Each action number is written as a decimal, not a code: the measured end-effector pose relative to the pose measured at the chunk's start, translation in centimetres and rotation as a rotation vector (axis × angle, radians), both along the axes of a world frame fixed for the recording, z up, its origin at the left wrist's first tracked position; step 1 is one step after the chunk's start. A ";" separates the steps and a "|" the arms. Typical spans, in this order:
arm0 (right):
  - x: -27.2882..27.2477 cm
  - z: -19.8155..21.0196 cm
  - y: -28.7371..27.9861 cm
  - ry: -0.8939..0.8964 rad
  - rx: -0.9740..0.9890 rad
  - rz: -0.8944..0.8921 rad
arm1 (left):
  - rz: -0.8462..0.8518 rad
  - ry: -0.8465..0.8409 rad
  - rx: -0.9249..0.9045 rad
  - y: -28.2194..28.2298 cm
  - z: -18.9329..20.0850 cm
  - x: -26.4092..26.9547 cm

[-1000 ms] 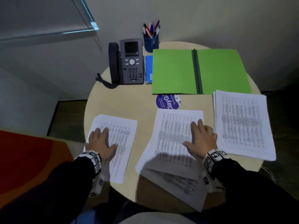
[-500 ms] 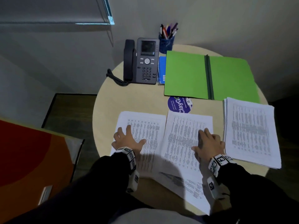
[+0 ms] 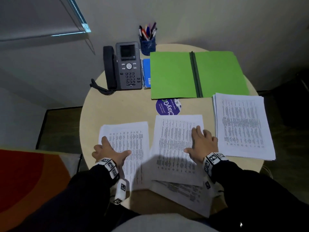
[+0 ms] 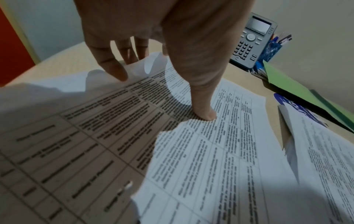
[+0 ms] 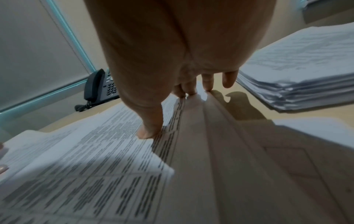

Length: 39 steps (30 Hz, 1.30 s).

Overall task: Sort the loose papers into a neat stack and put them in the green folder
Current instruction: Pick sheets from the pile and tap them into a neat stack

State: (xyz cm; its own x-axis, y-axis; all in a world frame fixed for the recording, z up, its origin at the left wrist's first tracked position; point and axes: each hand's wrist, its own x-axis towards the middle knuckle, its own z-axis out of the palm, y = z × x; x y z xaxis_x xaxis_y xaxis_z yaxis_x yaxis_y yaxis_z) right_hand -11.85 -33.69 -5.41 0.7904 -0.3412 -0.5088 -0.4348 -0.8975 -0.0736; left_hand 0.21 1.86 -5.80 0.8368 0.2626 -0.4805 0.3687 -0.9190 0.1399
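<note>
The green folder (image 3: 172, 74) lies open at the back of the round table (image 3: 117, 106). A thick stack of printed papers (image 3: 242, 126) sits right of centre, below the folder's right half. My right hand (image 3: 202, 144) presses flat on the right side of the middle papers (image 3: 173, 144), with fingers (image 5: 207, 81) at their right edge. A skewed sheet (image 3: 184, 195) sticks out under them toward me. My left hand (image 3: 108, 151) lies spread on the left papers (image 3: 132, 143), thumb (image 4: 203, 112) pressing down. Left and middle papers meet edge to edge.
A desk phone (image 3: 123, 66), a blue spiral notebook (image 3: 146, 72) and a pen cup (image 3: 148, 44) stand at the back left. A round purple sticker (image 3: 168, 107) lies below the folder. A red-orange surface (image 3: 25, 178) lies left of the table.
My left hand has slid the left papers rightward across the table until they meet the middle papers. My right hand has stayed pressed on the middle papers.
</note>
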 end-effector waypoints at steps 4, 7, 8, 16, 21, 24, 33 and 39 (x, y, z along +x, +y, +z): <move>-0.5 0.2 0.8 -0.062 0.032 0.023 | 0.064 -0.096 -0.006 0.1 0.5 0.4; -0.6 0.5 1.8 -0.153 0.078 0.004 | 0.074 0.013 0.041 0.9 0.6 1.5; -0.7 0.4 2.2 -0.190 0.112 -0.029 | 0.047 0.061 0.075 1.1 0.8 1.6; -0.7 1.8 1.7 -0.305 0.532 -0.606 | 0.094 -0.052 -0.505 0.8 3.4 -1.7; 0.2 1.2 0.3 -0.229 0.300 -0.314 | -0.275 -0.092 -0.078 2.8 0.5 -1.3; 0.9 0.4 0.5 -0.157 0.127 -0.159 | -0.274 0.002 -0.046 2.5 -0.6 -0.7; 0.5 -0.7 1.6 -0.133 0.055 -0.107 | -0.358 0.057 0.016 1.7 -1.7 -0.7; -0.3 -0.5 2.8 -0.218 0.032 -0.094 | -0.320 -0.124 0.018 0.8 -1.0 -2.4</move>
State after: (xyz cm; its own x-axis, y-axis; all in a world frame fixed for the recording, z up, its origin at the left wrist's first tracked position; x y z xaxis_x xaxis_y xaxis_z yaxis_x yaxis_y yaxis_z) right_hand -12.13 -30.90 -5.90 0.8482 -0.4050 -0.3414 -0.4871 -0.8497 -0.2020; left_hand -2.23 2.64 -6.80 0.9298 -0.0154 -0.3677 0.0424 -0.9880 0.1487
